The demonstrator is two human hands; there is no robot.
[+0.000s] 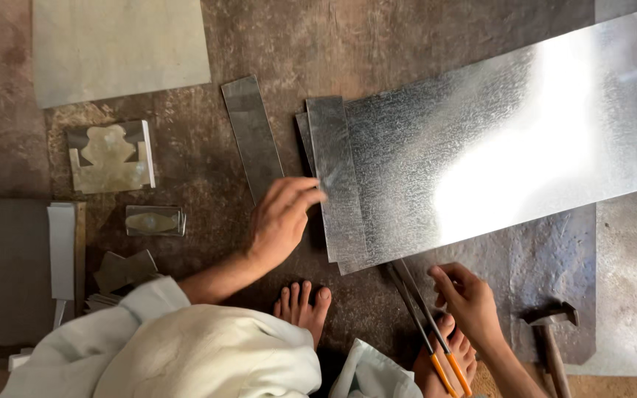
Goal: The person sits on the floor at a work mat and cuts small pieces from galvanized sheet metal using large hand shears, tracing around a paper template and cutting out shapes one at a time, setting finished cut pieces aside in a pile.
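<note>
Steadying strip: I am pressing my left hand [280, 221] flat, fingers spread and clasping nothing, with the fingertips on the near edge of the narrow cut strip [339, 184] that is lying on the end of the large galvanised sheet [495, 147].
Cutting hand: my right hand [470, 298] is curling loosely beside the blades of the orange-handled tin snips [425, 324]; I cannot tell whether it is actually gripping them.
Snips position: the blades are pointing up at the sheet's lower corner, just right of my left-hand fingertips.
Doing the step well: I am judging that holding the strip down close to the cut line, fingers clear of the blades, is keeping the edge from shifting.
Loose offcut: a second dark metal strip [252, 136] is lying just above my left hand, apart from the sheet.
Hammer: a hammer [551, 328] is resting to the right of my right hand.
Packages, labels, signs: none are showing; only a pale rectangular sheet [119, 44] far up and left of my left hand, and small cut metal pieces [112, 158] left of it.
</note>
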